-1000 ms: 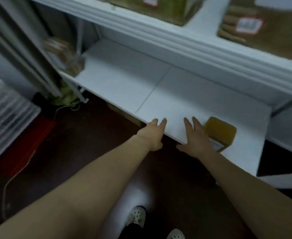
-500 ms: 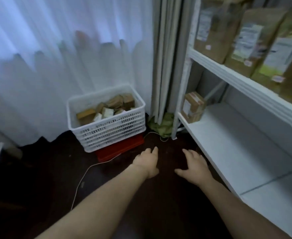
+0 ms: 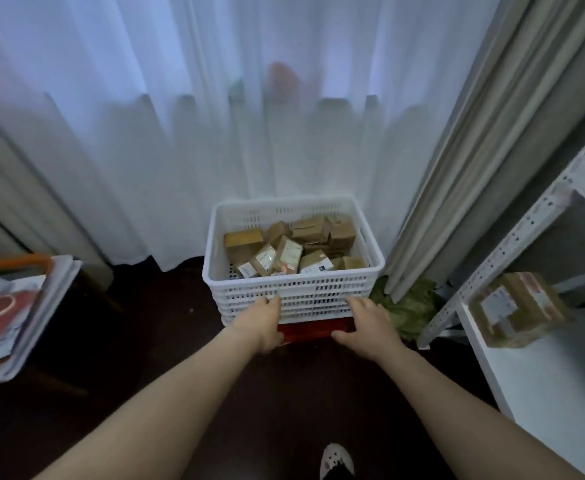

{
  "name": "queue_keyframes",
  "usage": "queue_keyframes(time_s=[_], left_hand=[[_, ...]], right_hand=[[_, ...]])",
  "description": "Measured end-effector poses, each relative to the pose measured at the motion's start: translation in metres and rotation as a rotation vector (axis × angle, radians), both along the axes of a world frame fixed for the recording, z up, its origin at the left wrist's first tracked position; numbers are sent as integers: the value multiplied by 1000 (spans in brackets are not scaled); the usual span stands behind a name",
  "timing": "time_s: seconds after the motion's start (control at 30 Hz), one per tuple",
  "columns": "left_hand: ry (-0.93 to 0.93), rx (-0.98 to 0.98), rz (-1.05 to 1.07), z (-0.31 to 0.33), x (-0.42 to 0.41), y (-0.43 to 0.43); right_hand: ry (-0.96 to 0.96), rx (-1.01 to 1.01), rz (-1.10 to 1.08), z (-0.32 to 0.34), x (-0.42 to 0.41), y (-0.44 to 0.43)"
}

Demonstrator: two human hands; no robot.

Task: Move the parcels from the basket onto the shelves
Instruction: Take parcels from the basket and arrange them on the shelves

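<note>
A white slatted basket (image 3: pixel 294 284) stands on the dark floor against the curtain, on top of a red crate (image 3: pixel 313 331). Several brown cardboard parcels (image 3: pixel 293 249) lie jumbled inside it. My left hand (image 3: pixel 260 320) and my right hand (image 3: pixel 370 325) reach out in front of the basket's near wall, both empty with relaxed fingers; the left fingertips are at the wall. At the right, a white shelf (image 3: pixel 543 386) carries one taped brown parcel (image 3: pixel 516 308).
A white metal shelf post (image 3: pixel 512 244) rises at the right next to grey drapes (image 3: pixel 474 161). Green crumpled material (image 3: pixel 408 306) lies at the post's foot. A stack of trays with red items (image 3: pixel 17 317) sits at the left. My shoe (image 3: pixel 336 460) shows below.
The view has swung left from the shelf to the basket. Both hands left the shelf edge and now reach toward the basket's near wall, which is much closer.
</note>
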State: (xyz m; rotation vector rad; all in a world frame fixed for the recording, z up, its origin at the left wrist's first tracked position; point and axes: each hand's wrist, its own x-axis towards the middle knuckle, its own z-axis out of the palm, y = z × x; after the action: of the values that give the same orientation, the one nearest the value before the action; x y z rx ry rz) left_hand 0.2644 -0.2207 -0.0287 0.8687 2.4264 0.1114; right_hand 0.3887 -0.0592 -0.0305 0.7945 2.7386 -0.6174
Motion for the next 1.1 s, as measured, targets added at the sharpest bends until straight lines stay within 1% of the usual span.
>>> queue_keyframes(time_s=[0.13, 0.27, 0.47, 0.6, 0.7, 0.8, 0.97, 1.1], left_hand=[[2, -37, 98, 1, -63, 27], [-8, -32, 166, -6, -123, 46], [-91, -87, 212, -40, -223, 61], [-136, -95, 192, -79, -306, 80], [-197, -94, 177, -110, -356, 92], [-239, -136, 154, -139, -397, 103], [-182, -156, 126, -207, -463, 130], [-78, -173, 104, -266, -505, 165]], right_hand=[[11, -89, 41, -9, -83, 40], [-58, -162, 107, -14, -154, 71], [-105, -208, 147, -48, -266, 95], [-154, -198, 109, -83, -339, 106], [-228, -195, 132, -115, -389, 115], [-263, -230, 160, -146, -434, 120], [-281, -251, 225, -216, -511, 136], [-250, -252, 284, -272, -557, 148]])
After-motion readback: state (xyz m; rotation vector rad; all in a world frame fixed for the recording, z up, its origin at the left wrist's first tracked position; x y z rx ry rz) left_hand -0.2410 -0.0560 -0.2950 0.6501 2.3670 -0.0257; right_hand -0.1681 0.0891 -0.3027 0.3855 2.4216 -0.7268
